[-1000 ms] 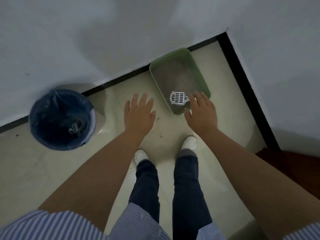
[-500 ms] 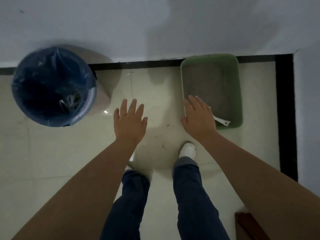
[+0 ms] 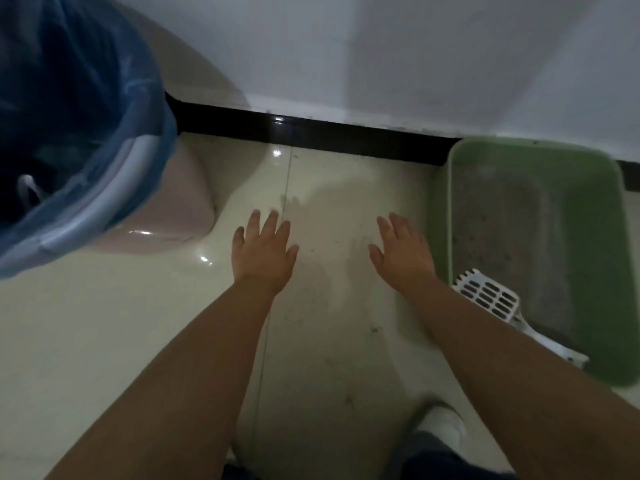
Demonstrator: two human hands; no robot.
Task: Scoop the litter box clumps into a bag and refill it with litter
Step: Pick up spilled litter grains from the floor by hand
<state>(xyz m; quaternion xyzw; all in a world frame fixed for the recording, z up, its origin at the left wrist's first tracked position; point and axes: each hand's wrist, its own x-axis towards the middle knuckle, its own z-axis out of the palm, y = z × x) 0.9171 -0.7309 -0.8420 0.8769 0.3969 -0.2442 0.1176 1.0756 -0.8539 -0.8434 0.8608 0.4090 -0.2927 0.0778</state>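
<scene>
Over floor (image 3: 138,341), both hands flat

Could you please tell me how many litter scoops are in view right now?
1. The white scoop lies in the green litter box, at its near end, beside the right forearm.

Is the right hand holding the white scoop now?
No, the right hand is open over the floor; the scoop lies in the litter box.

green litter box (image 3: 585,216) | seen at 3 o'clock, against baseboard | grey litter inside | white slotted scoop (image 3: 491,299) laid at near end, apparently propped on rim | blue bag (image 3: 86,109) | 10 o'clock, lining bin, open
</scene>
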